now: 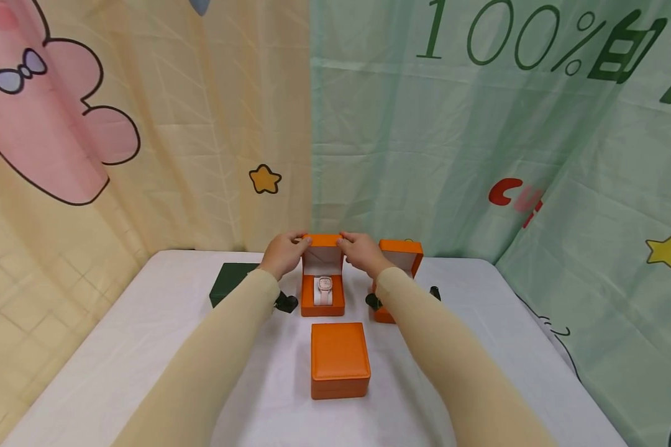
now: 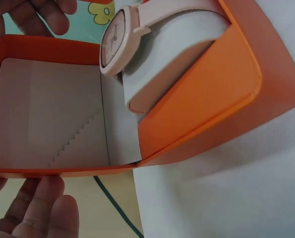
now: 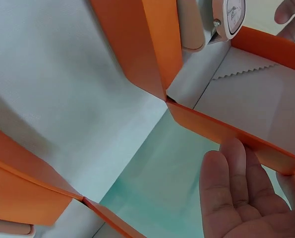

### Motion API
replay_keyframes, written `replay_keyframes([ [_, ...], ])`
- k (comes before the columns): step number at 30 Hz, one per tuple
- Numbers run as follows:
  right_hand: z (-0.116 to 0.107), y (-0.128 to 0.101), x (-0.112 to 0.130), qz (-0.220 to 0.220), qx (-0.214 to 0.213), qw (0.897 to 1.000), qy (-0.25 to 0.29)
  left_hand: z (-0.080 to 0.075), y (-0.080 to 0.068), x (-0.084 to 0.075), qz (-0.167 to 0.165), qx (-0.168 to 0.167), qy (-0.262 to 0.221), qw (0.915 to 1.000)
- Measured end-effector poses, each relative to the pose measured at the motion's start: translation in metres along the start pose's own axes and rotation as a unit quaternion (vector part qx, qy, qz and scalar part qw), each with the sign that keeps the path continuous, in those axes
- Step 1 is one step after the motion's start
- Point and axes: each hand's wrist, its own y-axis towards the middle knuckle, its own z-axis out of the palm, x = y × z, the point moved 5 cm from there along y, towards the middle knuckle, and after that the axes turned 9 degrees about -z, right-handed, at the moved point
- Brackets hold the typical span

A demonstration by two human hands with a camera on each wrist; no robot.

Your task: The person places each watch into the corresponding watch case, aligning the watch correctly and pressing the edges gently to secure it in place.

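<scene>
An open orange watch box (image 1: 322,310) stands upright-lidded on the table, straight ahead. Inside it a pale pink watch (image 1: 325,284) wraps a white cushion. My left hand (image 1: 284,253) holds the left side of the raised lid (image 1: 322,241), thumb at its front corner. On the opposite side, my right hand (image 1: 363,250) holds the lid the same way. Fingers (image 3: 239,173) lie along the lid's outer wall in the right wrist view. The lid's pale lining (image 2: 53,114) faces the left wrist camera.
A closed orange box (image 1: 340,354) sits nearer on the white tablecloth (image 1: 162,323). Another open orange box (image 1: 401,246) stands right, partly behind my right forearm. A dark green box (image 1: 232,282) is at left. Small dark objects (image 1: 286,302) lie beside the forearms. Curtains hang behind.
</scene>
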Motion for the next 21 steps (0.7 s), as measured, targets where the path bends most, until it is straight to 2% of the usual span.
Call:
replay_keyframes([
  [10, -0.0022, -0.0015, 0.0005, 0.01, 0.012, 1.0, 0.01, -0.0006, -0.0008, 0.0016, -0.002, 0.007, -0.012, 0.9999],
  [17, -0.0022, -0.0009, -0.0004, 0.01, 0.024, 1.0, 0.017, -0.0018, -0.0027, 0.002, 0.009, 0.01, -0.015, 0.9998],
  [21, -0.0018, -0.0015, -0.0017, 0.011, 0.028, 0.999, 0.023, -0.0019, -0.0038, 0.003, 0.002, 0.011, -0.018, 0.9998],
])
